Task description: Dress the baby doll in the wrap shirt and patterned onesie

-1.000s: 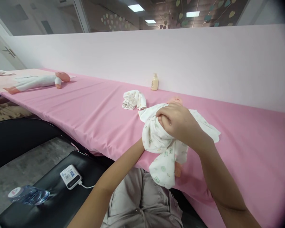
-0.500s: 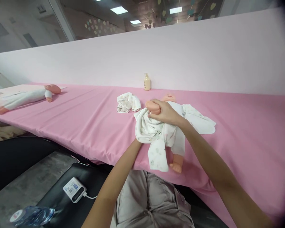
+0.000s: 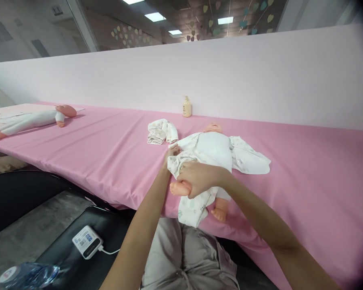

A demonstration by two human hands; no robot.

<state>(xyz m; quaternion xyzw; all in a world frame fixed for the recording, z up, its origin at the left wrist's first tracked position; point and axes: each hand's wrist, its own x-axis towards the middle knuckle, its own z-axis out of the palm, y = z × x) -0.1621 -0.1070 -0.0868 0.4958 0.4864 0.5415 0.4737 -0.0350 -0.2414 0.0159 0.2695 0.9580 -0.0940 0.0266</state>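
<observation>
And there it was: the right hand [image 3: 198, 177] had its fingers wrapped round the doll's lower leg, one bare foot [image 3: 179, 188] poking out just left of that grip! The doll [image 3: 215, 146] itself lay face up beyond the grip, on the pink cover [image 3: 121, 161]. Up and left of the grip, the left hand [image 3: 172, 152] was in at the printed garment [image 3: 193, 207]; whether it was pinching fabric, you could not tell. That garment bunched around the grip and draped down below it, while a loose sleeve [image 3: 250, 159] spread out flat to the right. The other foot [image 3: 220, 211] sat below and right. Further beyond, folded cloth [image 3: 161, 132] lay left, near a pump bottle [image 3: 186, 108].
</observation>
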